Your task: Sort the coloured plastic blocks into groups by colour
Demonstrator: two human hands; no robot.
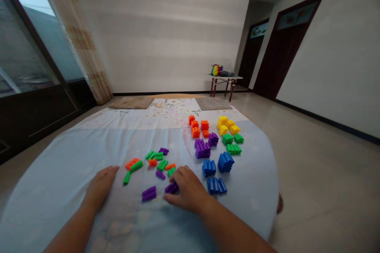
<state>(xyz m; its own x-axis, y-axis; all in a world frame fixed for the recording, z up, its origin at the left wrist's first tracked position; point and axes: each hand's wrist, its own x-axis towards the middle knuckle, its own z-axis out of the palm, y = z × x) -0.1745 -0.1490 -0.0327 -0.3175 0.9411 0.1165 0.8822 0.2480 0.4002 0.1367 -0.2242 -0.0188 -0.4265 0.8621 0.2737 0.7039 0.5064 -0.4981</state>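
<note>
Right hand (pixel 190 191) was half-curled round purple ribbed block (pixel 169 188), grip unclear; left hand (pixel 101 184) lay slack, seemingly empty; green block (pixel 171 172) could be knocked by slippage.

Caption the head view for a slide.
Right hand at a purple block, left hand on the tablecloth; blocks grouped by color lie to the right.

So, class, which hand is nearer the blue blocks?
Right. The right hand is close by, just left of the blue blocks; the left hand is much farther to their left.
</note>
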